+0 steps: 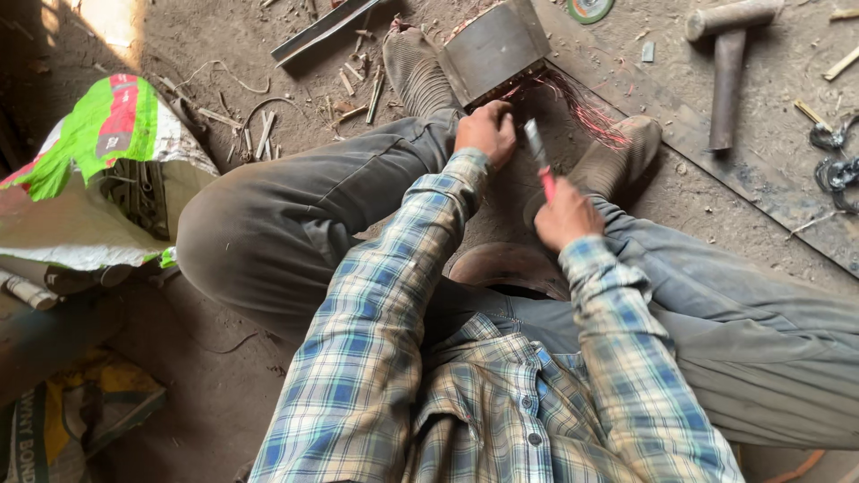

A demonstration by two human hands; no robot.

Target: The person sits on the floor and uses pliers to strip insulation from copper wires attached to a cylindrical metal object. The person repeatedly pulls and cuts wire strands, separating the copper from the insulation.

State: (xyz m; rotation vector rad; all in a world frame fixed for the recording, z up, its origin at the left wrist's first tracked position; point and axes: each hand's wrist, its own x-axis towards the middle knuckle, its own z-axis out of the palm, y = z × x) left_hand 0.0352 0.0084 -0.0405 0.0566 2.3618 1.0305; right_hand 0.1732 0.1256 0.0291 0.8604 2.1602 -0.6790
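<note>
The right hand [565,215] is closed in a fist around the red handle of a slim metal-bladed hand tool [540,159], whose grey blade points up and away from the grip toward the bundle of thin reddish copper wires [582,112]. The tool is blurred, so its exact kind is hard to tell. Just left of that grip, the left hand [486,132] is curled shut at the near edge of the grey curved metal motor housing [494,46]; its fingers seem to pinch wire strands there, though what they hold is hidden.

The housing sits on the dirt floor [224,394] beyond both grips, wedged between the person's two worn brown shoes [417,70], probably to keep it from sliding. It looks dull, grey and dusty, open toward the person, with wires spilling out in a loose fan to the right of the tool.

Farther right lies a heavy rusty metal hammer [727,67]; far left sits a white and green woven sack [98,170].
</note>
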